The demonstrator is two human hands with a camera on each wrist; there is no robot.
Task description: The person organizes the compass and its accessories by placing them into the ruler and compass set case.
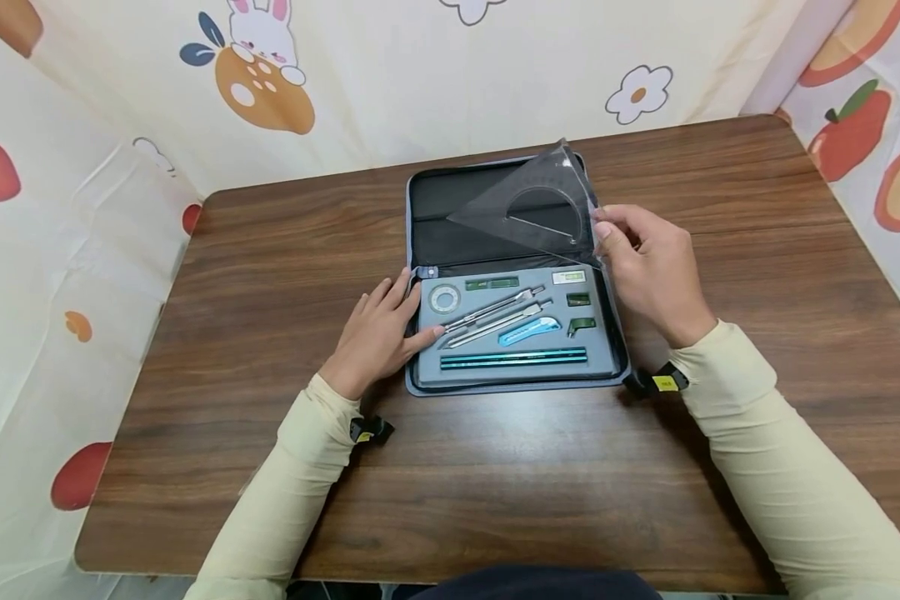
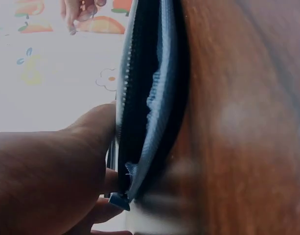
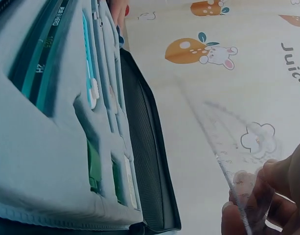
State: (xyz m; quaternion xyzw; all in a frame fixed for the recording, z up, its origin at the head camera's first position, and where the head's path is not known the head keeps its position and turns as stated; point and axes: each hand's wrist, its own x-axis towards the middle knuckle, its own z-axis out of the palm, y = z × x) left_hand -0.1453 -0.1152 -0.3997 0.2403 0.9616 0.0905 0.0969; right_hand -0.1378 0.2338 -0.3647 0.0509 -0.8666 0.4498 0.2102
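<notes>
A dark-lined zip case (image 1: pixel 408 217) lies unfolded on the table, with a grey tray (image 1: pixel 603 367) in its near half. My right hand (image 1: pixel 656 271) pinches a clear plastic set square (image 1: pixel 487 202) by its right edge, over the case's lid. The right wrist view shows thumb and fingers on the set square (image 3: pixel 223 161). My left hand (image 1: pixel 375 333) rests at the case's left side, fingers extended, thumb over the tray's edge. In the tray lie two dark green pencils (image 1: pixel 513 358), a blue cutter knife (image 1: pixel 528 331) and two slim metal drawing tools (image 1: pixel 487 310).
A pale ring (image 1: pixel 437 288), a white block (image 1: pixel 567 277) and several small green pieces (image 1: pixel 578 299) also sit in the tray's slots. The brown wooden table (image 1: pixel 285 250) extends around the case. Printed curtains (image 1: pixel 390 75) border the table's back and sides.
</notes>
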